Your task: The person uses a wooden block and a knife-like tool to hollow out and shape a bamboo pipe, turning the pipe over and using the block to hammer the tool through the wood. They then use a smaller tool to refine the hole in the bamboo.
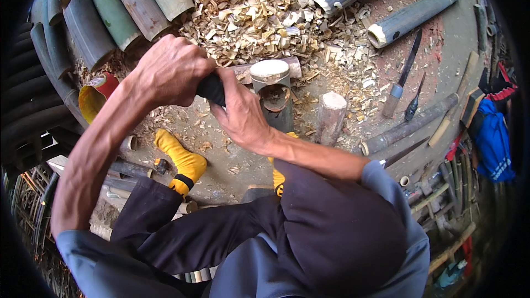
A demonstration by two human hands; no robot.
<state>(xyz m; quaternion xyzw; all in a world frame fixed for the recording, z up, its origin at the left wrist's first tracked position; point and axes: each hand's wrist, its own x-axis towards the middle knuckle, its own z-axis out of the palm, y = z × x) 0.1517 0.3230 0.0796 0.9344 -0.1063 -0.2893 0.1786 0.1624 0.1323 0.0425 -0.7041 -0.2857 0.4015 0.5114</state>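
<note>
My left hand (168,72) is closed in a fist at the left end of a short black object (212,90). My right hand (243,116) is wrapped round its other end. Most of the object is covered by my fingers, so I cannot tell its kind. Just right of my right hand is a dark bamboo section (282,116) with a round opening in its side. At its far end shows a pale, flat-cut round top (269,68). Behind it a short log (243,72) lies crosswise.
Wood shavings (248,16) heap at the back. Bamboo culms (110,5) lie back left, two bamboo lengths (414,16) back right. Rightward are an upright wooden stub (331,116), a knife (406,72) and a thin pointed tool (415,99). My yellow-socked foot (182,157) rests left.
</note>
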